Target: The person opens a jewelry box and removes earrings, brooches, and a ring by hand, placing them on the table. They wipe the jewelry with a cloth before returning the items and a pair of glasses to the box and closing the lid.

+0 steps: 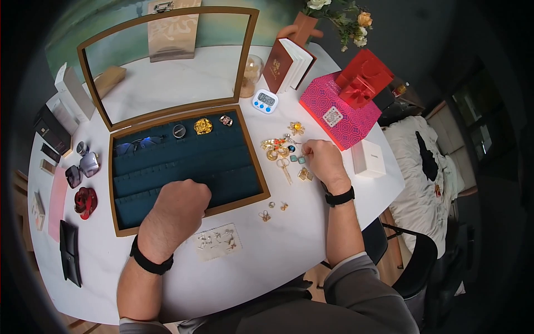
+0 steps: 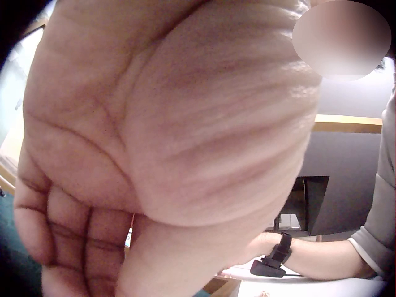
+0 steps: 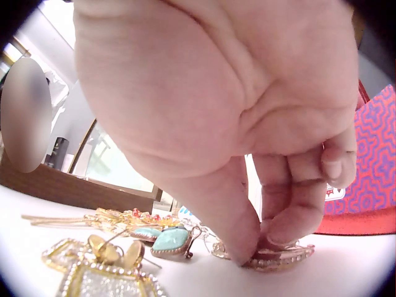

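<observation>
Right hand (image 1: 327,164) pinching stone-studded jewellery (image 3: 281,258), right of the open case (image 1: 255,150).
Thumb and fingertips close narrowly on it, perhaps a brooch, near turquoise earrings (image 3: 171,240); left hand (image 1: 177,206) is over the case's near side, its grip impossible to tell.

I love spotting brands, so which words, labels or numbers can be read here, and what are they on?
Small timer: the digits look like "0620", slightly blurred.
Beige bag: large pale characters, not legible.
Dark red book: gold markings, too small to read.
White box at right: tiny print, unreadable.
Patterned pink box: pale label, unreadable.
I can read no brand name.
</observation>
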The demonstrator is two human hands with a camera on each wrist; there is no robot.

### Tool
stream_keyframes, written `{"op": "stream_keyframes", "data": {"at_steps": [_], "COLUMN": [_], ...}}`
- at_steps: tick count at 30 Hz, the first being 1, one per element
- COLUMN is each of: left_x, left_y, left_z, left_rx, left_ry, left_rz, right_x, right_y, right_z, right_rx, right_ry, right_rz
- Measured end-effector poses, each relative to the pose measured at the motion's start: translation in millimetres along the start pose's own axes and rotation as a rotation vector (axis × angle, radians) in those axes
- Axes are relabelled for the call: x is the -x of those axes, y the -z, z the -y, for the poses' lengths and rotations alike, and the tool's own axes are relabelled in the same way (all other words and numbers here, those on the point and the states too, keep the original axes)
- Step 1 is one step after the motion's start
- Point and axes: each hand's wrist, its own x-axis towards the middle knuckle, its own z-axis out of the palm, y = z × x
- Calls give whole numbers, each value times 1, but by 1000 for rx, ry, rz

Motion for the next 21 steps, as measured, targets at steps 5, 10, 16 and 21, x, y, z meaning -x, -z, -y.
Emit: {"op": "stream_keyframes", "data": {"at_steps": [5,10,16,21], "left_x": [-1,0,1,3], "left_y": [0,-1,2,-3], "left_z": [0,-1,-2,0], "left_rx": [8,2,6,35], "left_ry": [-12,-11,-72,-123], "left_rz": [-5,-28,-48,-152], "right_x": [2,2,-12,-40], "right_y": [9,25,39,21], "right_z": [4,26,94,146], "right_rx": [-61,-92,-248,-201], "right_ry": [-8,54,462,649], "right_rz": [-93,-318,-225,-58]}}
